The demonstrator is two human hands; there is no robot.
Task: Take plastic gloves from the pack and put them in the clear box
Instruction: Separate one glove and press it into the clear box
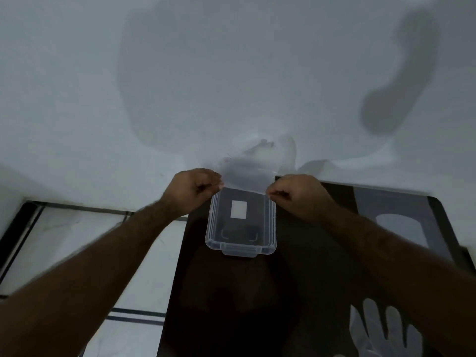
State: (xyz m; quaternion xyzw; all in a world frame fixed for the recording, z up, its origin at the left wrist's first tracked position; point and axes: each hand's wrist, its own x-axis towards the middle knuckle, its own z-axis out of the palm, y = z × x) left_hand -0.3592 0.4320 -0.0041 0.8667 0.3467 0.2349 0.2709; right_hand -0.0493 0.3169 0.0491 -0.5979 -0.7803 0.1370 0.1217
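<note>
box on the table, glove held over its far end

the clear box (240,228) sat on the table (309,253); a glove (253,166) hung between left hand (192,193) and right hand (300,195) above its far rim. more gloves (378,331) lay near-right, the pack (399,222) far-right.

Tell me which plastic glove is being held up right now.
The glove stretched between the left hand and right hand above the clear box; the other glove lies flat on the table, bottom right.

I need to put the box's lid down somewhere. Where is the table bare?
Bare dark table lies nearer the person than the clear box. Gloves crowd the near right corner; a flat pack fills the far right.
</note>
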